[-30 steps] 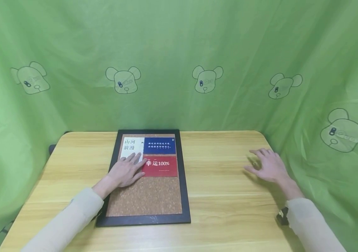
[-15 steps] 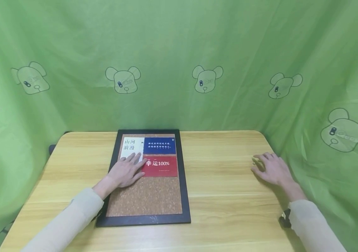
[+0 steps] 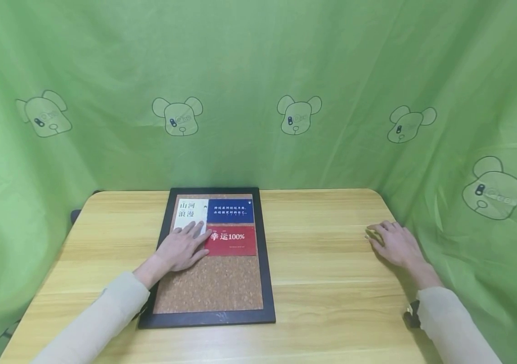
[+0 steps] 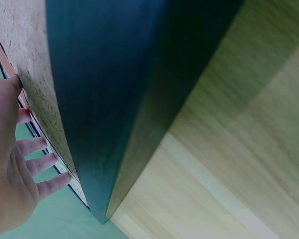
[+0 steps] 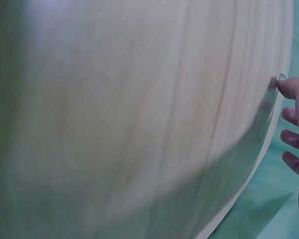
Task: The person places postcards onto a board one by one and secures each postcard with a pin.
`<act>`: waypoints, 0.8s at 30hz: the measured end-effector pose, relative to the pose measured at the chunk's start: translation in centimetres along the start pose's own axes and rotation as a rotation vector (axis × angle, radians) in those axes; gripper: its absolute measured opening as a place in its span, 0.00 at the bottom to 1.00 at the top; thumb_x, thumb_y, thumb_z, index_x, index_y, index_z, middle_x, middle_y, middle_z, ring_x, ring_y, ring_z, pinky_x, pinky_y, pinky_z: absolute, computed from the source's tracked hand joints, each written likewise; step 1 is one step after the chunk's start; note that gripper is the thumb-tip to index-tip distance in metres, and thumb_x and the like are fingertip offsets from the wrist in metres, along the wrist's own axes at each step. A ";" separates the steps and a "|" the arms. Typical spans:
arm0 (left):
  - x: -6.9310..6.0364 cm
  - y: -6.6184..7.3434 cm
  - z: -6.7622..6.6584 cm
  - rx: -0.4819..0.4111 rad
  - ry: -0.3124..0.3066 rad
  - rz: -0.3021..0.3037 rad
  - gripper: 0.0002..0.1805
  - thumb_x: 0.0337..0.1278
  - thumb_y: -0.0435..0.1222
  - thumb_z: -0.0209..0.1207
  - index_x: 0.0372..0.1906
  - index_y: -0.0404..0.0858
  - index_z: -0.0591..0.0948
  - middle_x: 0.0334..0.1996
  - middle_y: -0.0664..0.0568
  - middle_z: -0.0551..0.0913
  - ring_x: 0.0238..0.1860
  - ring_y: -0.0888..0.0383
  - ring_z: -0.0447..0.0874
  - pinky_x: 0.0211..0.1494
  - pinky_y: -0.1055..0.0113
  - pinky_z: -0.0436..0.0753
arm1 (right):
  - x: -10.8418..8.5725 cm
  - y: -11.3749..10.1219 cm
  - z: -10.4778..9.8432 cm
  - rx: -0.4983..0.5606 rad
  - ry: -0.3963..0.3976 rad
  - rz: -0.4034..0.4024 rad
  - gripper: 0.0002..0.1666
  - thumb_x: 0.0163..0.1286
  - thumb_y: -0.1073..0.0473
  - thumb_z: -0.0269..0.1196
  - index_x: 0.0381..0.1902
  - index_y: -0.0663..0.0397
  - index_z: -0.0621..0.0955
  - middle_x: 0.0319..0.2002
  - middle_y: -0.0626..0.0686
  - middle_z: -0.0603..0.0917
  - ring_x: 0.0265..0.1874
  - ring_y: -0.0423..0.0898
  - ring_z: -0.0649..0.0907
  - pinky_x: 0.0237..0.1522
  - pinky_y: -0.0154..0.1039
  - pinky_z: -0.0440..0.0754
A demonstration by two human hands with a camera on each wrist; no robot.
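Note:
My left hand (image 3: 181, 250) rests with spread fingers on the cork board (image 3: 208, 285), which has a black frame. Its fingertips touch the white card (image 3: 192, 210) and the red card (image 3: 235, 242); the white card's lower part is hidden. A blue card (image 3: 231, 211) lies above the red one. My right hand (image 3: 396, 245) is low over the table's right side, thumb and index finger bent at a tiny pushpin (image 3: 367, 236). In the right wrist view the clear pushpin (image 5: 282, 76) shows at the thumb tip; the index finger's contact is hidden.
The board lies on a light wooden table (image 3: 317, 283). Green curtains (image 3: 240, 151) with bear-head outlines hang behind it and at both sides, close to my right arm. A small pale pin head (image 3: 249, 202) shows at the blue card's upper right corner.
My right hand has drawn back to the right, and its thumb and index finger have come together around the pushpin. The left hand and the cards have stayed in place.

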State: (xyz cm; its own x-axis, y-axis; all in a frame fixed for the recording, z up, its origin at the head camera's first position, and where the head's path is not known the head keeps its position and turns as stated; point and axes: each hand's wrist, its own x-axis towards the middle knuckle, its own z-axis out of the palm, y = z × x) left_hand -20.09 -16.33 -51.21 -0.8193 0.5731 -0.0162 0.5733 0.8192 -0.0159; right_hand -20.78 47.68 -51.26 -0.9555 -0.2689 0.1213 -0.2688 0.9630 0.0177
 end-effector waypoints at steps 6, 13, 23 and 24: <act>0.0 0.0 0.1 -0.004 0.009 0.001 0.36 0.78 0.58 0.49 0.80 0.44 0.69 0.79 0.38 0.69 0.79 0.36 0.70 0.74 0.38 0.77 | 0.1 0.0 0.2 0.002 0.026 -0.009 0.21 0.75 0.52 0.65 0.61 0.54 0.83 0.53 0.64 0.85 0.51 0.65 0.82 0.49 0.65 0.81; 0.0 -0.1 0.1 -0.002 0.011 0.001 0.36 0.78 0.58 0.50 0.80 0.44 0.70 0.79 0.38 0.69 0.78 0.36 0.70 0.73 0.38 0.77 | 0.3 0.1 0.5 0.003 0.065 -0.049 0.18 0.72 0.54 0.67 0.57 0.54 0.86 0.48 0.61 0.87 0.46 0.62 0.84 0.45 0.63 0.82; 0.0 0.0 0.1 -0.008 0.008 -0.001 0.36 0.78 0.58 0.50 0.80 0.44 0.70 0.79 0.38 0.69 0.79 0.36 0.70 0.74 0.38 0.77 | 0.2 -0.2 0.5 0.017 0.084 -0.062 0.17 0.71 0.55 0.69 0.54 0.54 0.87 0.45 0.59 0.87 0.43 0.60 0.84 0.48 0.62 0.83; 0.0 0.0 0.1 -0.009 0.009 -0.001 0.36 0.78 0.58 0.50 0.80 0.44 0.70 0.79 0.38 0.69 0.79 0.36 0.70 0.74 0.38 0.77 | 0.2 -0.1 0.5 0.020 0.085 -0.060 0.17 0.70 0.56 0.69 0.54 0.53 0.87 0.45 0.59 0.87 0.43 0.60 0.84 0.47 0.61 0.82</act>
State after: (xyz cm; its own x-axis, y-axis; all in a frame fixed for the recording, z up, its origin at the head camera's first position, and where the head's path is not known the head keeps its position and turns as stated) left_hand -20.13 -16.33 -51.29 -0.8198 0.5727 -0.0072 0.5727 0.8197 -0.0065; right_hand -21.00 47.49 -51.70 -0.9241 -0.3232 0.2040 -0.3286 0.9444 0.0079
